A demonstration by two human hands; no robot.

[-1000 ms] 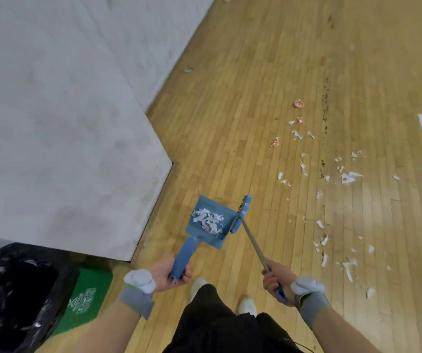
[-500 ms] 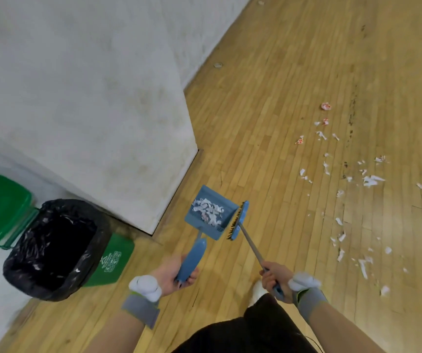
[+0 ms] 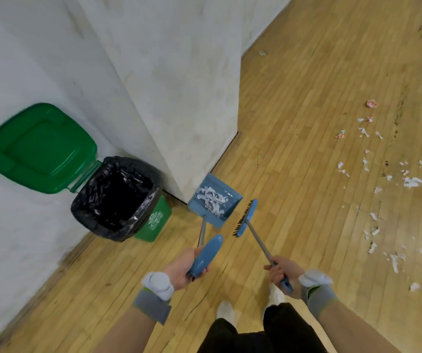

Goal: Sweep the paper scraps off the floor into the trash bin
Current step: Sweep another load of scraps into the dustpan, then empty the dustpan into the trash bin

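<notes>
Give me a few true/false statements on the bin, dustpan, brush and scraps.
1. The bin has its lid open. True.
2. The dustpan is empty. False: paper scraps lie in it.
3. The right hand holds the brush. True.
4. The dustpan is over the bin. False: it is beside the bin, to its right, gripped by the left hand.
5. The floor is swept clean. False: loose scraps lie on it at right.
</notes>
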